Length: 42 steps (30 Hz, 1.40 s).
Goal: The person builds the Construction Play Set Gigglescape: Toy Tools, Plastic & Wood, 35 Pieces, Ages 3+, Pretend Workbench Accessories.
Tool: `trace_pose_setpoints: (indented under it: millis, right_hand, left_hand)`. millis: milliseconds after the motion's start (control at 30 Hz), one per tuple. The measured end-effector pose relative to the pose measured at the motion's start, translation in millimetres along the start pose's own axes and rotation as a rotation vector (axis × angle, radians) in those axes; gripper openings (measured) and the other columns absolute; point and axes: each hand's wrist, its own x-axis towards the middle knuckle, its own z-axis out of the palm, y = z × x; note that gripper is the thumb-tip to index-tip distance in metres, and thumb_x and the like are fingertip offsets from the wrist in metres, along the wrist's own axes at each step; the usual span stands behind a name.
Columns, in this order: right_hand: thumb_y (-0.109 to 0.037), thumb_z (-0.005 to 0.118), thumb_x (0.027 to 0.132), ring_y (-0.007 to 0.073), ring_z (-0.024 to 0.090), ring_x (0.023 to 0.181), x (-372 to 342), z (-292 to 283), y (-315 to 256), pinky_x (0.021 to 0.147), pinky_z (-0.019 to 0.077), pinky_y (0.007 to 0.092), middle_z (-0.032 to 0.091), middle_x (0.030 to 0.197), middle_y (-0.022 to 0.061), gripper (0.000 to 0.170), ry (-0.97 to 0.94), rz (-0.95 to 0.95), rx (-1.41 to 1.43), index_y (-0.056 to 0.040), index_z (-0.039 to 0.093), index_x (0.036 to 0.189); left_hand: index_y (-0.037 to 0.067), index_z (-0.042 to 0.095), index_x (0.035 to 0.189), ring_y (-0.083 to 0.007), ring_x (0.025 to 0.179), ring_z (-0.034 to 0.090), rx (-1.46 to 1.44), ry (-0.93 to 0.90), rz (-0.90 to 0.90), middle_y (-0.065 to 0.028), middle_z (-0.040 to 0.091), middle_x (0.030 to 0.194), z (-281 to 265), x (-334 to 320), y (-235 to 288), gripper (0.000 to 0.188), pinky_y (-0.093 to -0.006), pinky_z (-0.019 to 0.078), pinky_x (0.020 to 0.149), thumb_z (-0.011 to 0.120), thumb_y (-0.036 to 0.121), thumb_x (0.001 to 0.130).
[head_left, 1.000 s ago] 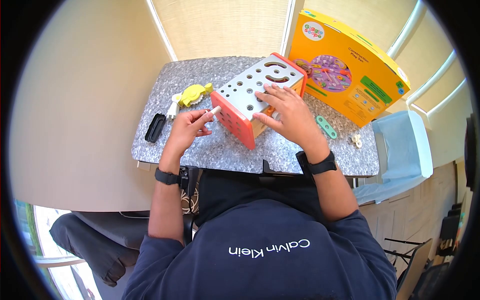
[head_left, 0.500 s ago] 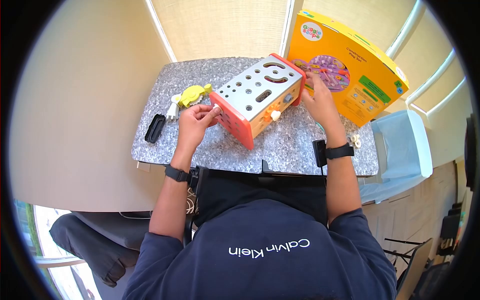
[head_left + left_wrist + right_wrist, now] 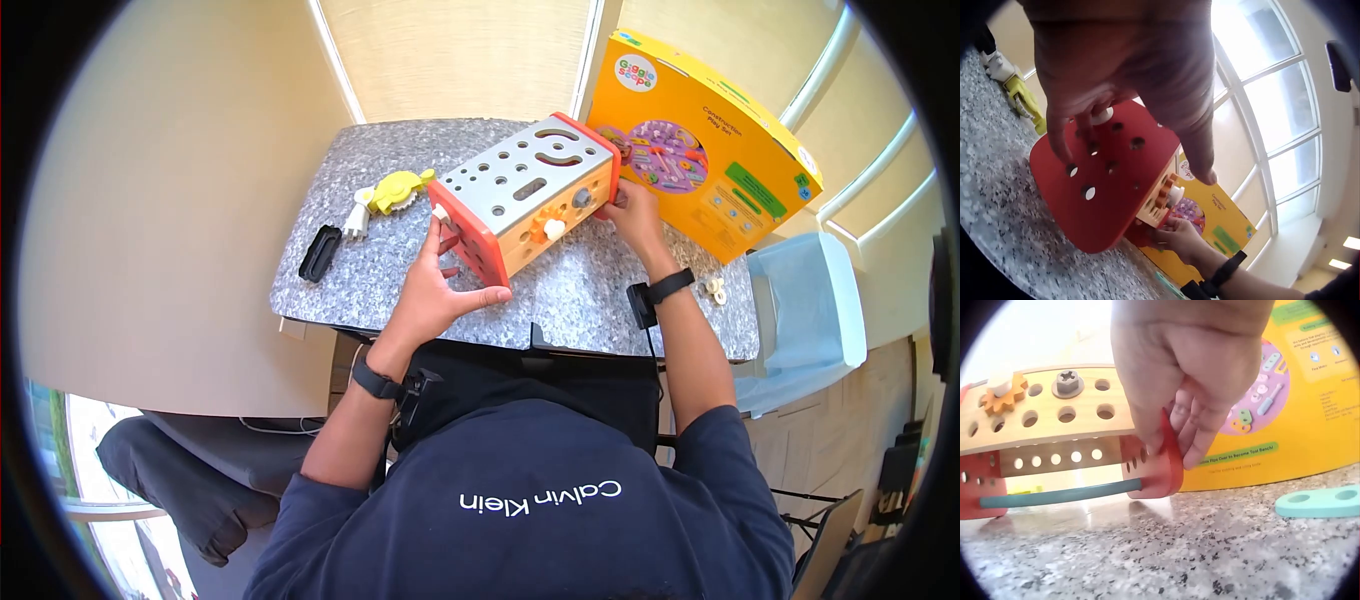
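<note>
A toy workbench (image 3: 515, 170) with a holed grey top and red end panels sits angled on the speckled table. My left hand (image 3: 428, 297) spreads across the left red panel (image 3: 1110, 206), fingertips over its holes, thumb reaching past its near edge. Near the index fingertip, a white peg (image 3: 440, 213) is set in that panel. At the other end my right hand (image 3: 637, 220) pinches the edge of the right red panel (image 3: 1171, 456). An orange gear (image 3: 1005, 397) with a white peg and a grey bolt (image 3: 1068, 382) are fitted on the wooden side between the hands.
Left of the bench lie a yellow toy saw (image 3: 396, 192), a white piece (image 3: 359, 214) and a black case (image 3: 320, 253). Behind stands a yellow box (image 3: 750, 150). A mint strip (image 3: 1319, 503) and white nuts (image 3: 716, 289) lie to the right, beside a blue-lined bin (image 3: 815, 290).
The left hand brought the white peg to the red panel, let go of it there and spread its fingers. My right hand moved from the bench's top to its right end panel.
</note>
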Motion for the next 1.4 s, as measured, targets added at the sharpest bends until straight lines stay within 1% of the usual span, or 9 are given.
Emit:
trace_pose_setpoints:
  millis: [100,167,267,500,567,700,867,967,1400]
  right_hand:
    - [-0.003,0.078,0.085,0.0266,0.076,0.084,-13.3,-13.5,-27.1,0.078,0.0587,0.0367,0.076,0.089,0.015,0.032,0.054,0.038,0.116,-0.0012,0.073,0.116]
    - [-0.004,0.077,0.086,0.0288,0.074,0.084,-18.0,-24.9,-40.7,0.075,0.0581,0.0367,0.071,0.09,0.0156,0.032,0.178,-0.147,-0.046,-0.0024,0.072,0.118]
    - [-0.003,0.076,0.087,0.0318,0.073,0.086,-29.0,-43.1,-72.8,0.073,0.0587,0.0379,0.068,0.095,0.016,0.032,0.299,-0.356,-0.047,-0.0035,0.071,0.118]
    - [-0.002,0.076,0.086,0.0343,0.073,0.091,-65.2,-71.9,-153.5,0.077,0.0607,0.0401,0.071,0.102,0.014,0.031,0.441,-0.511,-0.281,-0.0041,0.073,0.117]
    - [0.0,0.078,0.085,0.0317,0.074,0.096,-70.3,-72.3,-166.0,0.079,0.0611,0.0388,0.074,0.105,0.0132,0.031,0.494,-0.654,-0.281,-0.0037,0.074,0.115]
    - [0.002,0.078,0.083,0.0309,0.075,0.1,-70.8,-71.5,-183.5,0.084,0.0615,0.0394,0.076,0.109,0.0127,0.032,0.488,-0.698,-0.262,-0.004,0.075,0.114]
    - [0.003,0.073,0.086,0.0329,0.07,0.119,-70.1,-71.6,-194.2,0.104,0.0568,0.0437,0.073,0.126,0.0126,0.043,0.192,-0.818,-0.139,-0.0056,0.071,0.129]
    - [0.004,0.067,0.091,0.0334,0.066,0.127,-63.5,-67.0,-187.1,0.111,0.0527,0.046,0.071,0.133,0.0133,0.048,0.196,-0.776,-0.121,-0.0081,0.068,0.137]
    - [0.003,0.06,0.092,0.0356,0.063,0.132,-54.9,-47.7,-198.2,0.114,0.0493,0.0494,0.067,0.138,0.0167,0.05,0.205,-0.751,-0.268,-0.0115,0.066,0.14]
  left_hand:
    - [0.0,0.011,0.168,-0.0322,0.149,0.043,-0.392,0.064,-0.076,-0.0196,0.04,0.163,4.1,9.6,-17.7,0.136,-0.0455,0.0527,0.109,0.101,0.033,0.071]
    - [0.004,0.02,0.167,-0.028,0.149,0.041,-0.426,0.112,-0.023,-0.0143,0.039,0.162,9.7,15.1,-25.2,0.118,-0.0495,0.0513,0.108,0.093,0.043,0.082]
    - [0.016,0.03,0.166,-0.0237,0.144,0.048,-0.619,0.141,-0.216,-0.0079,0.041,0.165,11.4,21.5,-15.9,0.088,-0.0486,0.0451,0.115,0.055,0.07,0.101]
    - [0.01,0.04,0.161,-0.0269,0.142,0.055,-0.899,0.155,-0.253,-0.0111,0.054,0.156,26.0,43.9,-18.4,0.079,-0.0488,0.0477,0.115,0.047,0.066,0.107]
    - [0.009,0.046,0.156,-0.0284,0.14,0.058,-1.138,-0.05,-0.333,-0.0132,0.056,0.155,24.4,50.4,-27.2,0.076,-0.049,0.0478,0.116,0.044,0.066,0.107]
    - [0.008,0.05,0.154,-0.0309,0.135,0.062,-1.153,-0.053,-0.371,-0.0148,0.06,0.15,30.4,56.3,-32.2,0.073,-0.0508,0.0483,0.116,0.039,0.063,0.108]
    - [0.006,0.05,0.153,-0.0319,0.135,0.061,-1.233,-0.005,-0.531,-0.0163,0.06,0.151,31.5,65.5,-53.3,0.069,-0.0515,0.0495,0.115,0.026,0.052,0.107]
    - [0.007,0.051,0.153,-0.0319,0.134,0.062,-1.212,-0.02,-0.554,-0.0161,0.061,0.15,27.9,71.6,-57.0,0.07,-0.0528,0.0505,0.114,0.022,0.051,0.108]
    - [0.009,0.048,0.156,-0.0316,0.14,0.056,-1.04,0.035,-0.629,-0.0144,0.057,0.153,18.6,70.7,-62.1,0.069,-0.0524,0.0446,0.118,0.026,0.056,0.111]
